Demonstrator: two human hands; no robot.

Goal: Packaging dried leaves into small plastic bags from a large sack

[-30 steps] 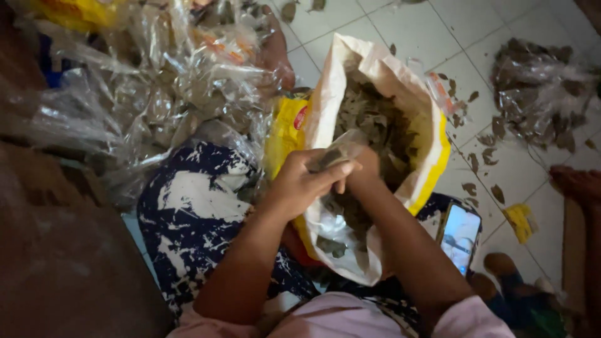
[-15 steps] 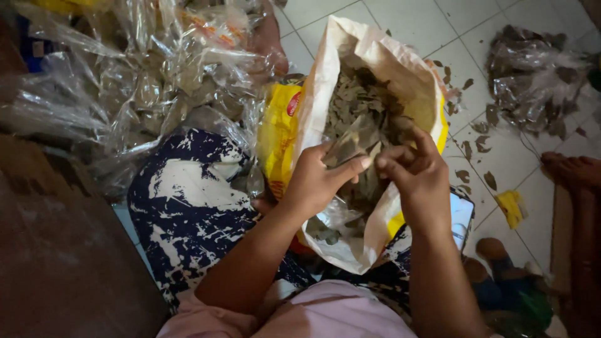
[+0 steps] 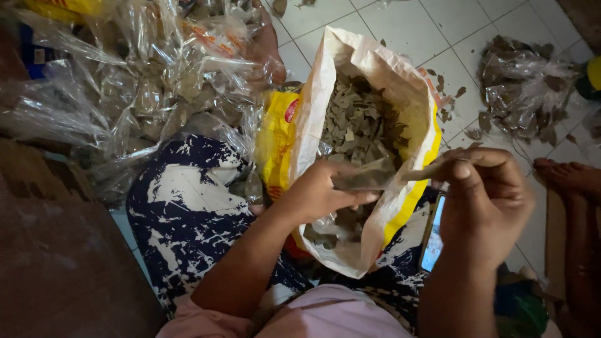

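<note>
At the far left lies a heap of clear plastic bags filled with dried leaves, spread over the tiled floor beside the person's patterned lap. Next comes the big white-and-yellow sack, standing open between the knees with loose dried leaves inside. Over its mouth the left hand is closed around one end of a small clear packet of leaves, its fingers wrapped under it. The right hand pinches the packet's other end, a thin strip of plastic between thumb and fingertips. To handle this well, both hands would do best to keep the packet above the sack, so stray leaves fall back in, and to hold the plastic taut while the end is worked. Beside the right wrist a phone lies against the lap; further right sits another bag of leaves, with scattered leaves around it.
</note>
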